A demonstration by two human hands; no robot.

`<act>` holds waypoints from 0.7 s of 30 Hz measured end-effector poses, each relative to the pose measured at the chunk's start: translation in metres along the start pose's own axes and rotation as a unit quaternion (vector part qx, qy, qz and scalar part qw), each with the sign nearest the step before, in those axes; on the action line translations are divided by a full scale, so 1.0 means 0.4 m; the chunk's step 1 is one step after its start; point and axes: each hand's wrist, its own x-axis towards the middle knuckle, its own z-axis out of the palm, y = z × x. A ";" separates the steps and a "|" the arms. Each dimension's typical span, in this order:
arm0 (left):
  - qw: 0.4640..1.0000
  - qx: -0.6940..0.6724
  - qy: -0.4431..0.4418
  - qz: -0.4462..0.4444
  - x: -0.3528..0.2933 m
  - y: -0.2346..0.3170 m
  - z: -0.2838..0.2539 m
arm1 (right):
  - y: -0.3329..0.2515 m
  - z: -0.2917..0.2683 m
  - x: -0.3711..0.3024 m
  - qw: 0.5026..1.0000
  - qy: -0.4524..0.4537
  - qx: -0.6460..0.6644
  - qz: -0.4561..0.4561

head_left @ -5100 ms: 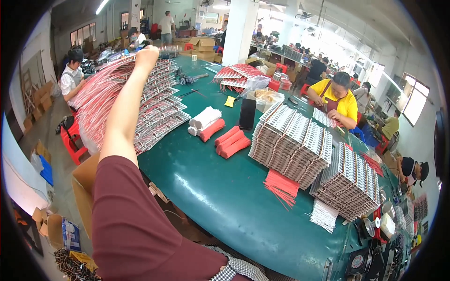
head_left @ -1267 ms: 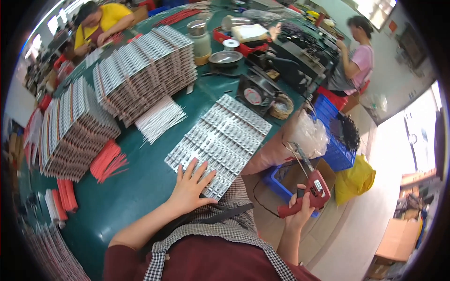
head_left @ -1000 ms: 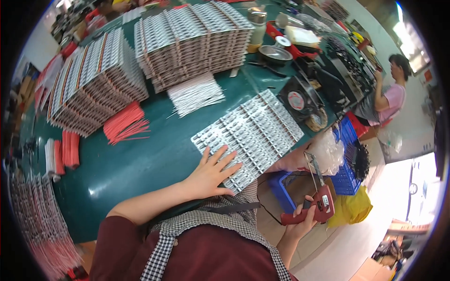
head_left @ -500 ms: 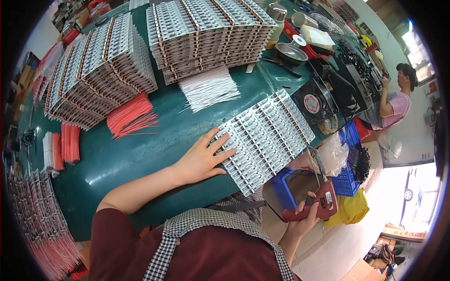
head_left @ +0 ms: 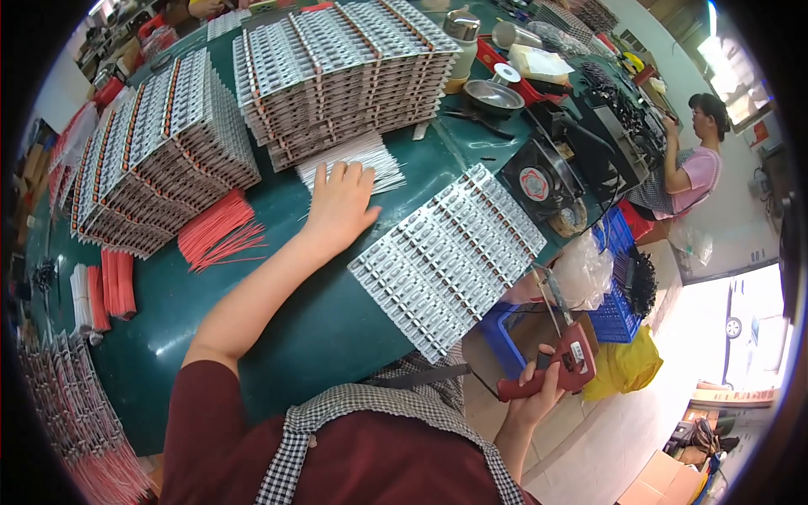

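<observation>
My left hand reaches over the table with its fingers stretched out and the thumb apart. Its fingertips lie over the near part of a pile of thin white wires; whether they touch is hard to see. In my right hand, off the table's near right edge, is a dark red soldering gun with its tip pointing up and away. Between the hands a flat silvery-white panel of small parts in rows lies aslant on the green table.
Tall stacks of similar panels stand at the far middle and left. Red wires lie by the left stack. Right of the panel are a black fan, a metal bowl and a blue crate. A co-worker sits beyond.
My left hand has left the panel's left edge and moved up and left to the white wires. The soldering gun stays in my right hand. The whole view has shifted slightly.
</observation>
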 end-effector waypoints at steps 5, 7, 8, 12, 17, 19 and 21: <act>0.989 0.102 -0.107 -0.014 0.078 -0.021 0.082 | 0.006 -0.012 -0.010 1.000 0.003 -0.024 -0.001; 0.989 0.105 -0.104 -0.012 0.093 -0.031 0.103 | 0.003 -0.023 -0.009 1.000 0.006 -0.017 0.002; 0.987 0.113 -0.108 -0.025 0.101 -0.034 0.109 | 0.003 -0.022 -0.010 1.000 0.008 -0.012 0.009; 0.989 0.055 -0.133 -0.033 0.138 -0.048 0.083 | -0.005 -0.036 -0.006 1.000 0.011 -0.007 0.008; 0.987 0.050 -0.150 -0.042 0.156 -0.058 0.056 | 0.000 -0.031 -0.007 1.000 0.000 0.002 0.014; 0.988 0.080 -0.130 -0.037 0.155 -0.053 0.056 | 0.000 -0.029 -0.006 1.000 0.000 0.003 0.018; 0.987 0.079 -0.134 -0.031 0.154 -0.052 0.052 | 0.000 -0.027 -0.005 1.000 0.000 0.006 0.016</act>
